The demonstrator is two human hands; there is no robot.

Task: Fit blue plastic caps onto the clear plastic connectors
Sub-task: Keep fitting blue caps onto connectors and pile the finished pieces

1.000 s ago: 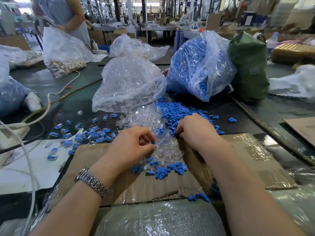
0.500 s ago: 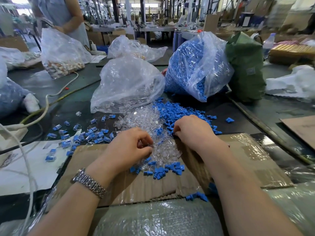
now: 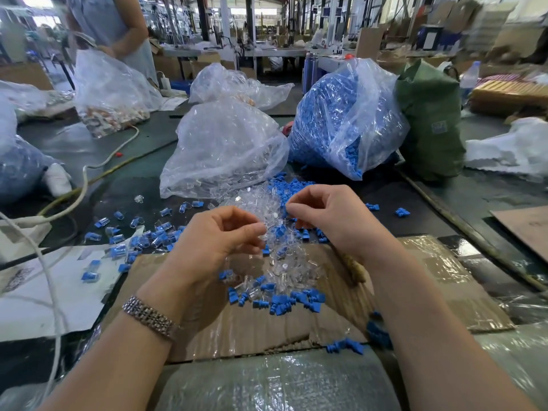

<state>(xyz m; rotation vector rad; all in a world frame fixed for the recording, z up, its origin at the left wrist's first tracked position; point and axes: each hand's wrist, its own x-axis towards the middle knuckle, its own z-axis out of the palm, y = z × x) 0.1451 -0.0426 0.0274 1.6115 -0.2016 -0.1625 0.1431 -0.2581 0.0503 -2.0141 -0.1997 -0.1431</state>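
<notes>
Two hands are up over the pile of clear connectors [image 3: 278, 256] on the cardboard [image 3: 267, 330]. The left hand [image 3: 216, 238] has curled fingers; what it holds is too small to see. The right hand [image 3: 329, 218] too. Blue caps [image 3: 284, 301] lie every way.

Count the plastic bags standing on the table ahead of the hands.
4 in clear view: a clear one centre, one of blue caps right, one behind centre, one far left. More may sit at the left edge.
</notes>
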